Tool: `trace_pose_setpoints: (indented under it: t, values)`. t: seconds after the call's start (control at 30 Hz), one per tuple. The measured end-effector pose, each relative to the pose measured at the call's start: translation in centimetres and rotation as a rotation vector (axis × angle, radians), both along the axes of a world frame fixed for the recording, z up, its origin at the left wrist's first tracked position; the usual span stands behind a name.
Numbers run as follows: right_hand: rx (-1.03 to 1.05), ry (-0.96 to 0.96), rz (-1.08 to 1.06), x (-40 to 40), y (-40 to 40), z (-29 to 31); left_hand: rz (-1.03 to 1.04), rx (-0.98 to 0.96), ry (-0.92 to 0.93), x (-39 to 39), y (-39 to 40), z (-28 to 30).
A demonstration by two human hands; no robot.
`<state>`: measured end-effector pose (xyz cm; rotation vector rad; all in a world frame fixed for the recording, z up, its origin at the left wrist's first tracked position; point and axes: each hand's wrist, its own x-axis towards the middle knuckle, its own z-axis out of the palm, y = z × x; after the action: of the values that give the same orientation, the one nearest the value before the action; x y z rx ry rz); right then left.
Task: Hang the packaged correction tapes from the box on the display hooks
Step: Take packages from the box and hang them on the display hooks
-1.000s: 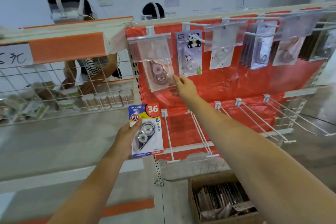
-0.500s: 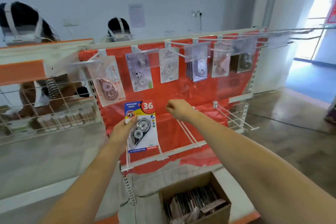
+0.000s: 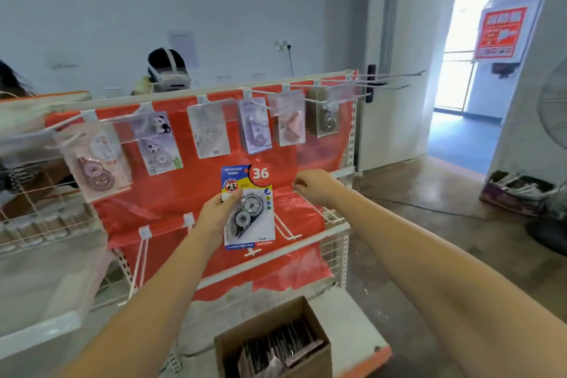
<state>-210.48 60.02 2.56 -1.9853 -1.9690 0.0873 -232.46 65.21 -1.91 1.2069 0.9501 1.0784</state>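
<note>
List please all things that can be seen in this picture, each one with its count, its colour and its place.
held pack: one, blue, yellow and white card marked 36, before the red panel.
hung packs: six hooks loaded on the top row, clear, pale and purple.
lower hooks: several, white, bare, on the lower row.
red panel: one, red, back of the rack.
box: one, brown cardboard, on the floor below the rack, full of packs.
wire basket: one, white, left of the rack.
people: two, with head straps, behind the rack.
red sign: one, on the wall at right.
fan: one, at the right edge.
left hand: pinches the held pack.
right hand: fingers curled, at a lower hook's base.
</note>
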Motion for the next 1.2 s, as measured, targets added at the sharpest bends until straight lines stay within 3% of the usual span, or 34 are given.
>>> trace_pose_setpoints:
  t: [0.53, 1.2]
  values:
    - [0.004, 0.004, -0.130, 19.6, -5.3, -0.7, -0.141, -0.016, -0.035, 20.1, -4.1, -0.1]
    - [0.022, -0.004, -0.369, 37.2, 2.6, 1.3, -0.332, 0.042, -0.074, 43.4, 7.9, 3.9]
